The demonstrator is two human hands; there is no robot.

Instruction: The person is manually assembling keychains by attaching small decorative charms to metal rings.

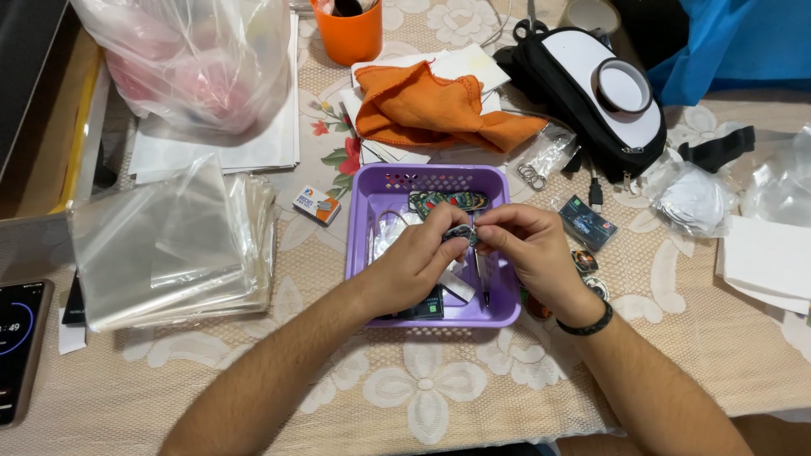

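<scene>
Figure: head view of 2 bare hands meeting over a purple plastic basket (pixel 498 314) on a lace-patterned tablecloth (pixel 422 397). A small round dark piece (pixel 464 236), apparently a badge or keychain disc, is pinched between the fingertips of the left hand (pixel 418 262) and the right hand (pixel 528 245); both hands are curled nearly closed on it, thumbs and forefingers pressed to its edge, and it is held just above the middle of the basket. The step in hand is judged to be fine assembly or fitting of this piece, done by fingertip pressure alone; whatever follows would call for a steady 2-handed pinch and small, exact finger motion, as the piece is small and largely covered. Inside the basket, a cluster of similar printed pieces (pixel 448 201) is seen against the far wall, their number not countable, with 1 thin dark pen-like stick (pixel 481 283) and a dark card (pixel 427 306) near the front wall. Outside it are counted: 1 stack of clear plastic sleeves (pixel 169 245) to the left, 1 clear bag (pixel 198 59) holding something pink, 1 orange cup (pixel 348 35), 1 orange cloth (pixel 431 110), 1 small printed box (pixel 316 204), 1 black and white pouch (pixel 583 84) bearing 1 roll of tape (pixel 623 86), 1 small bag of metal rings (pixel 541 160), and 1 phone (pixel 19 346) at the left edge. A dark band (pixel 587 325) is worn on the right wrist.
</scene>
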